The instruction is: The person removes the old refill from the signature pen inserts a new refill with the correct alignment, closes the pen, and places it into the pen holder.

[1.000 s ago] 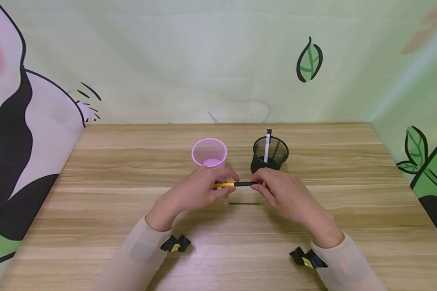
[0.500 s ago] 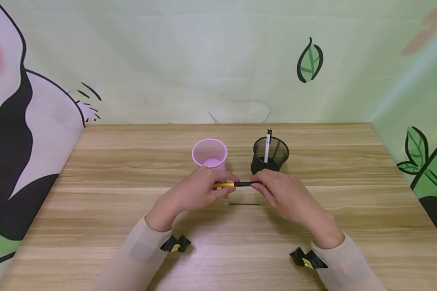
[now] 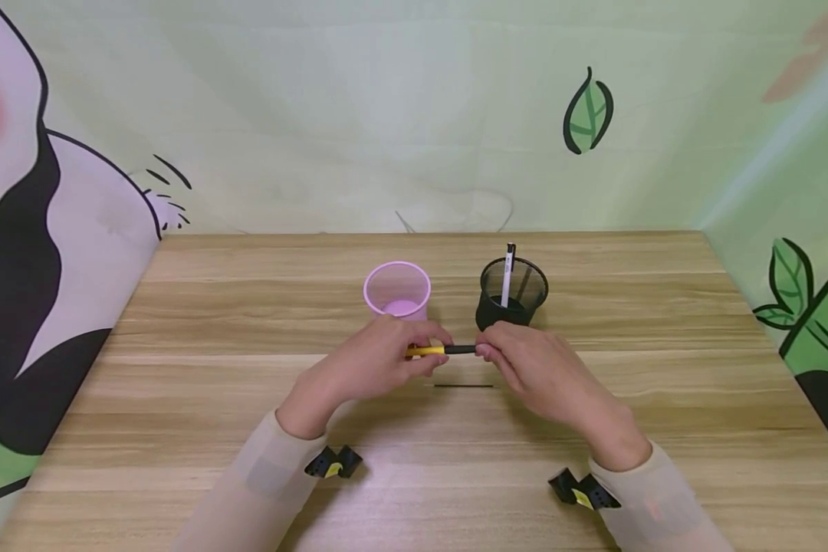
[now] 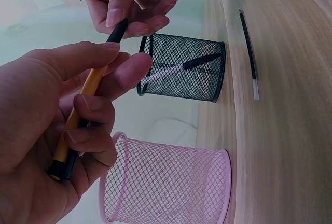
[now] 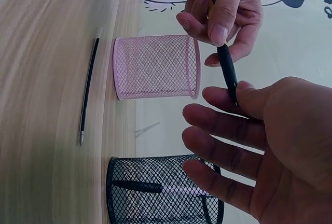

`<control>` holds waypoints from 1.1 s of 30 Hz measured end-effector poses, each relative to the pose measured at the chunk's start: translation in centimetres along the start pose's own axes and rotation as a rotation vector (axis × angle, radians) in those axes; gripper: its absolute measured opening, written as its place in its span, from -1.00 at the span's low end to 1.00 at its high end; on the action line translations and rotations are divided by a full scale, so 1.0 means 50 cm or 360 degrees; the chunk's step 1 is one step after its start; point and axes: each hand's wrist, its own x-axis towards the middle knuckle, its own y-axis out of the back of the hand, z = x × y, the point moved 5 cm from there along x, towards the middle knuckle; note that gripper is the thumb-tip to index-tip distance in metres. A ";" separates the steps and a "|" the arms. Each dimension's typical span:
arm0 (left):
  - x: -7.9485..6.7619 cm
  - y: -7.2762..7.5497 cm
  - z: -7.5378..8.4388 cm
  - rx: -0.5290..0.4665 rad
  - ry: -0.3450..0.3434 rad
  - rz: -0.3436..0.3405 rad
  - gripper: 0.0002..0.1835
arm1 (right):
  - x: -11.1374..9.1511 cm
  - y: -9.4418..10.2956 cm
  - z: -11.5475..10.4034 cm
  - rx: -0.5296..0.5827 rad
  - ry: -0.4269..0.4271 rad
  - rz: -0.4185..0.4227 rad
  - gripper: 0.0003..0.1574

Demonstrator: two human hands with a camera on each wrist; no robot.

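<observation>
A yellow ballpoint pen with a black front section (image 3: 461, 349) lies level between my two hands above the table. My left hand (image 3: 369, 356) grips the yellow barrel (image 4: 92, 84), thumb and fingers curled round it. At the pen's other end, the thumb and index finger of my right hand (image 3: 548, 376) pinch the black tip, whose very end they cover. The other right fingers are spread in the right wrist view. On the wood below lies a thin black pen refill (image 5: 89, 92) with a clear end and a metal point.
Behind the left hand stands a pink mesh pen cup (image 4: 166, 180). A black mesh pen cup (image 3: 500, 316) stands to its right, with a white pen (image 3: 507, 277) leaning in it. Printed fabric (image 3: 317, 115) hangs behind the table.
My right thumb and index finger have drawn closer together over the pen's black tip. The left hand, refill and both cups stay where they were.
</observation>
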 end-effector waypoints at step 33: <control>0.001 0.003 0.000 0.0030 0.0019 0.0010 -0.80 | 0.001 0.005 0.005 0.0033 -0.0017 0.0013 -0.89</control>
